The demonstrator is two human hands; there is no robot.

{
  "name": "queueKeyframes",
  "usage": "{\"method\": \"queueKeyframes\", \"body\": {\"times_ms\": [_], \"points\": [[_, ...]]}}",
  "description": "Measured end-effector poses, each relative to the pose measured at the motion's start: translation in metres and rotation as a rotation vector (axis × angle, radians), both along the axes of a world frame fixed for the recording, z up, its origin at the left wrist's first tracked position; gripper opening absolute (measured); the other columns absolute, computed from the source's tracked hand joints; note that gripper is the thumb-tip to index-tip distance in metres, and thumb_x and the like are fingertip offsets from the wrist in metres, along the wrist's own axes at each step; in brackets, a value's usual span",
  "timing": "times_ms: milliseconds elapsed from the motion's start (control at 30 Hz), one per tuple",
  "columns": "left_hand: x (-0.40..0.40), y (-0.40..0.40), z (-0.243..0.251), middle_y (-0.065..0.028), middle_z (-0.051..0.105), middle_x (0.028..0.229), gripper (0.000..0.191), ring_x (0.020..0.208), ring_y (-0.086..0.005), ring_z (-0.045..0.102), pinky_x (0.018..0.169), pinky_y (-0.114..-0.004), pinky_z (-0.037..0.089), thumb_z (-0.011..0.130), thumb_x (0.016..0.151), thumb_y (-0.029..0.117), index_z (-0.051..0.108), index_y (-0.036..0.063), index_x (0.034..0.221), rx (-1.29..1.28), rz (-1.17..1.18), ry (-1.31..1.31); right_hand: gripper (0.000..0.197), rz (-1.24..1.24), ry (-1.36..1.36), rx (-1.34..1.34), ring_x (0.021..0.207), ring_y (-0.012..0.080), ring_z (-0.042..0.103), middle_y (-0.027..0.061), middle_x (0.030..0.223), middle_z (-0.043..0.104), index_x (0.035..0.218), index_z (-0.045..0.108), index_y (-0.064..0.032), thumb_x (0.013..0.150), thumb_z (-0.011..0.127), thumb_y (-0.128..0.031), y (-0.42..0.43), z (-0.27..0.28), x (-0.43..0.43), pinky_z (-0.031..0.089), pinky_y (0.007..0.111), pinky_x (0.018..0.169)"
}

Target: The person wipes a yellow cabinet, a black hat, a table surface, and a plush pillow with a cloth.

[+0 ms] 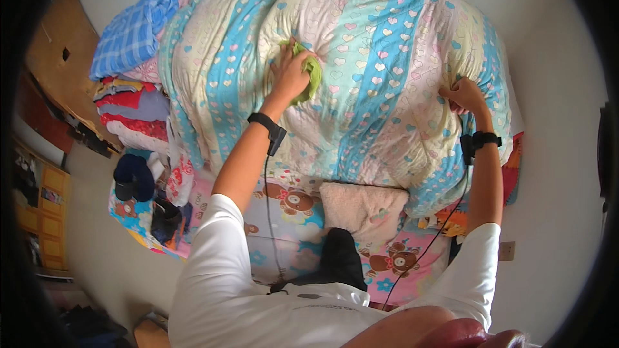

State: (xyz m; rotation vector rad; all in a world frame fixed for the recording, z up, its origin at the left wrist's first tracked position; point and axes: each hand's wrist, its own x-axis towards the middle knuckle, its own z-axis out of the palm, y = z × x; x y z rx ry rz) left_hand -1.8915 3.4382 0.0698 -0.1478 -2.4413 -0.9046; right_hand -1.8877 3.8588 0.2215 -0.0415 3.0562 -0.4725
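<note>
A large bundled quilt (372, 63) lies on the bed before me, with blue, green, pink and cream stripes and printed hearts. My left hand (290, 72) is on its upper middle, holding a crumpled green cloth (313, 79) against the fabric. Part of the cloth is hidden under my palm and fingers. Towards the quilt's right end, my right hand (466, 95) grips a gathered fold of its cover, the fingers curled under. Both wrists wear black bands with cables.
A folded blue checked bedding piece (138, 29) tops a stack of folded clothes (133, 106) at the left. Near these are a dark cap (134, 176) and a plastic bag (180, 181). A pinkish plush pillow (365, 208) lies by my knee on the bear-print sheet (295, 203).
</note>
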Motion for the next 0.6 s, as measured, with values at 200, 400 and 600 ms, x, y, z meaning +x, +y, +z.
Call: {"method": "queueKeyframes", "body": {"times_ms": [200, 400, 600], "points": [[0.005, 0.004, 0.016, -0.0149, 0.015, 0.159, 0.046, 0.142, -0.0435, 0.023, 0.107, -0.055, 0.034, 0.057, 0.083, 0.015, 0.059, 0.0329, 0.126, -0.318, -0.059, -0.1, 0.05, -0.106, 0.126, 0.1, 0.047, 0.0202, 0.064, 0.0074, 0.048, 0.061, 0.053, 0.064, 0.0006, 0.078, 0.065, -0.043, 0.002, -0.009, 0.005, 0.054, 0.035, 0.053], [0.076, 0.041, 0.127, -0.0179, 0.068, 0.101, 0.028, 0.096, -0.0349, 0.065, 0.082, -0.046, 0.049, 0.054, 0.085, 0.026, 0.063, 0.0177, 0.11, -0.36, -0.358, -0.165, 0.047, -0.222, 0.346, 0.384, 0.093, 0.0361, 0.067, 0.0205, 0.102, 0.069, 0.097, 0.071, -0.0041, 0.083, 0.059, -0.048, -0.001, -0.042, 0.007, 0.053, 0.047, 0.079], [0.112, -0.052, 0.168, -0.0191, 0.068, 0.101, 0.031, 0.088, -0.0457, 0.063, 0.078, -0.055, 0.05, 0.047, 0.089, 0.028, 0.06, 0.0106, 0.111, -0.17, 0.039, 0.033, 0.055, 0.326, 0.406, -0.209, 0.089, 0.0321, 0.068, 0.0167, 0.097, 0.071, 0.118, 0.063, -0.0046, 0.083, 0.07, -0.047, -0.048, -0.047, 0.005, 0.053, 0.042, 0.078]]}}
